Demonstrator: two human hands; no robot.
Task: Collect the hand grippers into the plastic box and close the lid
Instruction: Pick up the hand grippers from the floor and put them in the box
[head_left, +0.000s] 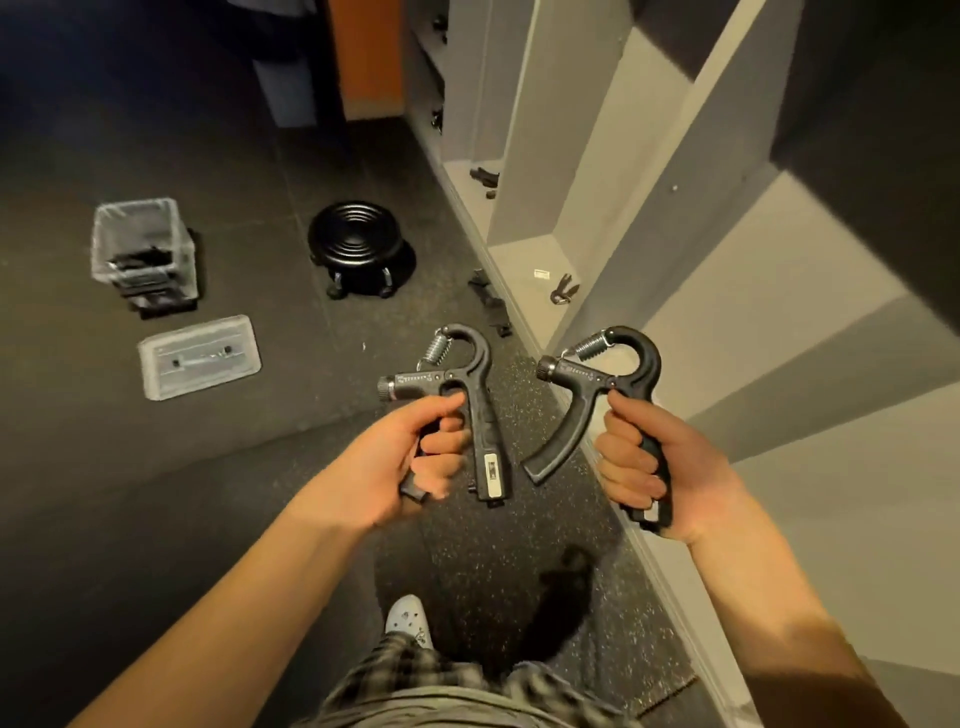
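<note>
Well apart on the dark floor (130, 467) to the left, the clear plastic box (139, 241) stands open with dark items inside, its lid (200, 357) lying flat just in front of it. Nearer, the left hand (400, 462) has its grip closed around one handle of a black hand gripper (457, 405), while the right hand (654, 462) is wrapped around one handle of a second hand gripper (597, 384). Another gripper (563, 287) lies on the low shelf (524, 260).

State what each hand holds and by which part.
The left hand holds one hand gripper by its left handle; the right hand holds another hand gripper by its right handle, fingers wrapped round.
</note>
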